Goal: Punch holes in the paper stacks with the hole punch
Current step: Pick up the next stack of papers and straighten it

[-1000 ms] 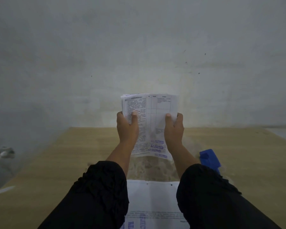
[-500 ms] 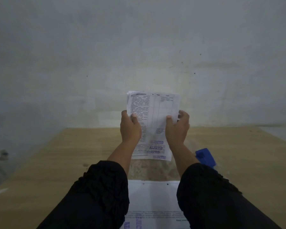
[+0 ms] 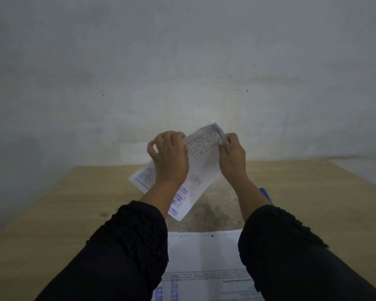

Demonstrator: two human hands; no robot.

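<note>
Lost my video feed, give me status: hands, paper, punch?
Left hand and right hand both grip the paper stack, tilted above the table. Blue hole punch mostly hidden behind right forearm. Nothing in the way.

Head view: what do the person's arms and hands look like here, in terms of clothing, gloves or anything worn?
Both hands, left hand and right hand, are bare, with no gloves; no rings or watch can be made out. Each forearm is bare from the wrist up to a black, crinkle-textured fabric sleeve: the left sleeve and right sleeve end in gathered, puckered cuffs partway up the forearm. No markings show on the cloth.
</note>
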